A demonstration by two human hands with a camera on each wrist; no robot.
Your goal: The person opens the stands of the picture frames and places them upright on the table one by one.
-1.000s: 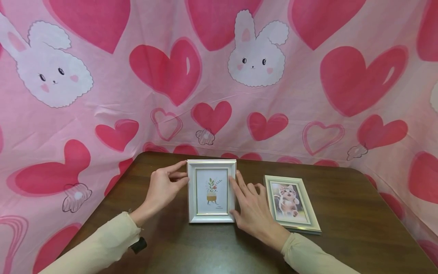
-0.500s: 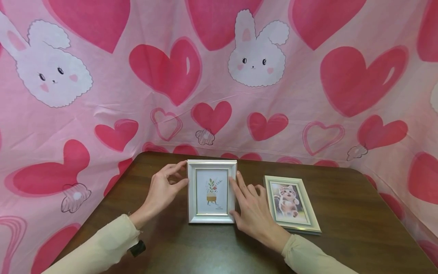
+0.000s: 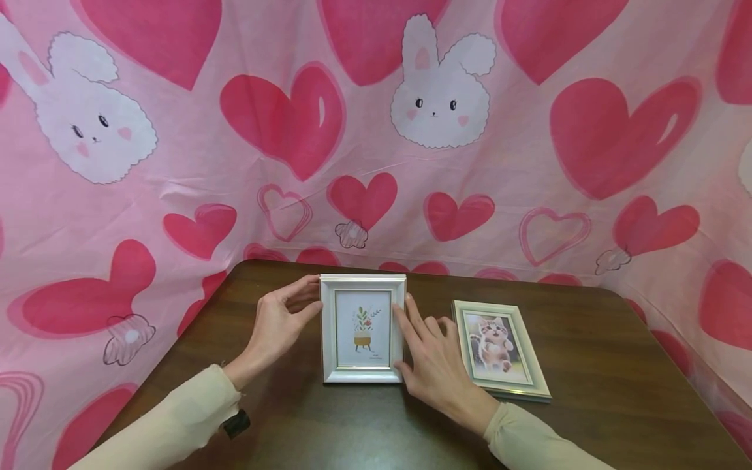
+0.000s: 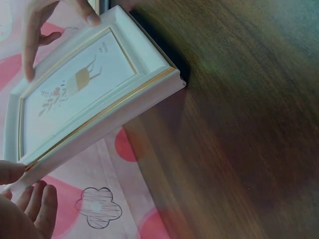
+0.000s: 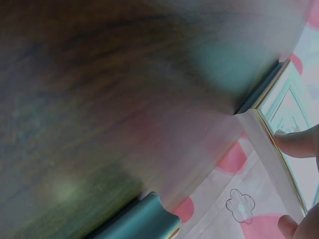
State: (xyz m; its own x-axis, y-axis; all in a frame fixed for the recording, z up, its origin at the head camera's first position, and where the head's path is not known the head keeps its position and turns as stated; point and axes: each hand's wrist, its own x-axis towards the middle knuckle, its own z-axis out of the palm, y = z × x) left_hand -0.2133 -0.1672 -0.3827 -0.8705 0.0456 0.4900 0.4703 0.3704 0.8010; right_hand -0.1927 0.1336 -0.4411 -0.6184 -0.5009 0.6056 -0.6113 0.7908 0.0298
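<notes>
A white picture frame (image 3: 363, 328) with a thin gold trim stands upright on the table, showing a drawing of a plant in a yellow pot on legs. At its left edge, my left hand (image 3: 281, 324) holds it near the upper corner; the left wrist view shows the thumb in front and the fingers (image 4: 40, 204) behind. My right hand (image 3: 437, 359) grips the right edge, thumb (image 5: 296, 143) and index finger on the front border, another finger at the side. To the right lies a second, pale frame (image 3: 533, 356) with a kitten picture, face up.
The dark brown wooden table (image 3: 317, 427) ends at a pink cloth backdrop (image 3: 364, 153) printed with hearts and rabbits. A small black object (image 3: 237, 424) sits beneath the left sleeve cuff.
Fingers of my left hand have shifted slightly at the upper left corner of the standing frame. Both frames and my right hand stay practically where they were.
</notes>
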